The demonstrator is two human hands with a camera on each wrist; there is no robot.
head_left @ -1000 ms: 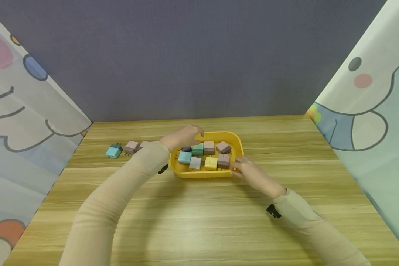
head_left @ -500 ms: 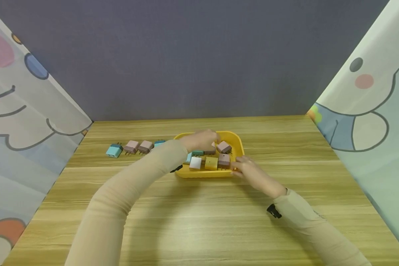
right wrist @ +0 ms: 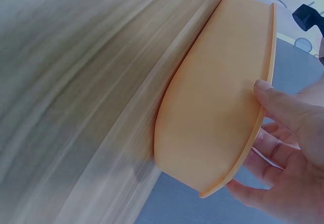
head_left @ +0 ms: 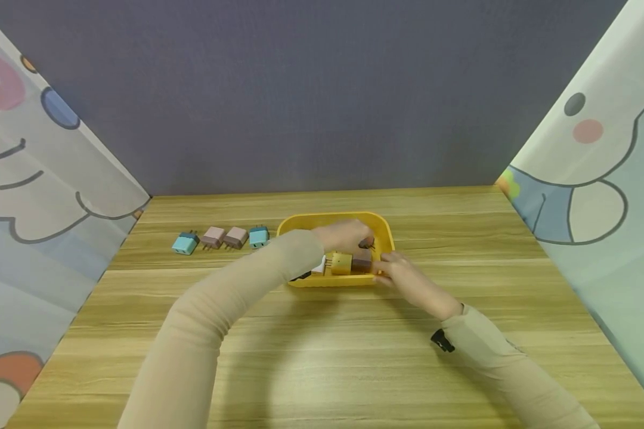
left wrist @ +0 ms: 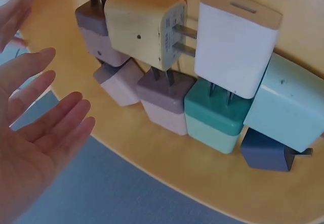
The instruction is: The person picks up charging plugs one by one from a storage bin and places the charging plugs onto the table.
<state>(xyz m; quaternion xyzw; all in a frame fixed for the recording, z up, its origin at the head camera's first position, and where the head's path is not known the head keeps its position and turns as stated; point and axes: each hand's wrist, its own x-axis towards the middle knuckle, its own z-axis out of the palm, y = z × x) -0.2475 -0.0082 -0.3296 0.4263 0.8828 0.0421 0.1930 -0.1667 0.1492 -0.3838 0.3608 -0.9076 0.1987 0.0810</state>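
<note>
My left hand (head_left: 349,234) reaches over the right half of a yellow plastic tray (head_left: 300,218). In the left wrist view its fingers are spread and hold nothing, just beside a pink-mauve charger plug (left wrist: 119,82). Around that plug lie a yellow plug (left wrist: 139,24), a white plug (left wrist: 235,44), a green plug (left wrist: 215,115), a light blue plug (left wrist: 286,100), a dark blue plug (left wrist: 266,150) and more mauve ones. My right hand (head_left: 408,280) grips the tray's right front rim, thumb on the outer wall (right wrist: 207,92). From the head, my left hand hides several plugs.
Left of the tray, a row of plugs lies on the wooden table (head_left: 354,357): a blue plug (head_left: 185,243), two mauve plugs (head_left: 213,236) and another blue plug (head_left: 258,236). A grey panel (head_left: 322,95) rises behind; printed cloths hang at both sides.
My left hand has moved right across the tray, from its left end toward the plug at the right. The blue plug on the table has come into sight. My right hand has stayed put.
</note>
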